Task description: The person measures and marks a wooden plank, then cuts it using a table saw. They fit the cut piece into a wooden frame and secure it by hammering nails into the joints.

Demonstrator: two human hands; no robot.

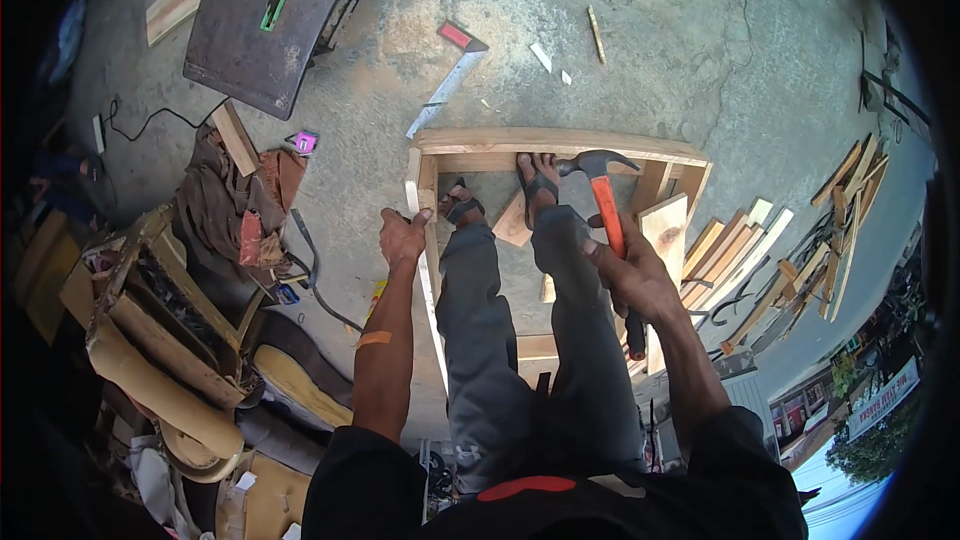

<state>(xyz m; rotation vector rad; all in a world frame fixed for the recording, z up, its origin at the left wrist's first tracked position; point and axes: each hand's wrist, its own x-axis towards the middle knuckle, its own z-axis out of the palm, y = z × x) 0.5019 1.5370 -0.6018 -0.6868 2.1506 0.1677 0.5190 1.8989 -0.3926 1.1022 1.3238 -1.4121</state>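
A claw hammer [606, 202] with an orange handle and dark head is in my right hand [642, 278], whose fingers wrap round the handle. Its head hangs over the far board of a wooden frame [560, 141], close to my right foot. The frame lies on the floor around my legs. My left hand [404, 236] is closed at the frame's left side, just below the far left corner, with the thumb against the wood. Whether a nail is between those fingers cannot be seen. Inside the frame, a short wooden board [513, 221] lies between my feet.
Beyond the frame lie a try square [445, 90] with a red handle and a pink tape measure [305, 142]. A dark metal saw table [245, 30] stands far left. Brown cloth [225, 200] and worn furniture parts [165, 340] crowd the left; wooden strips [735, 245] lie right.
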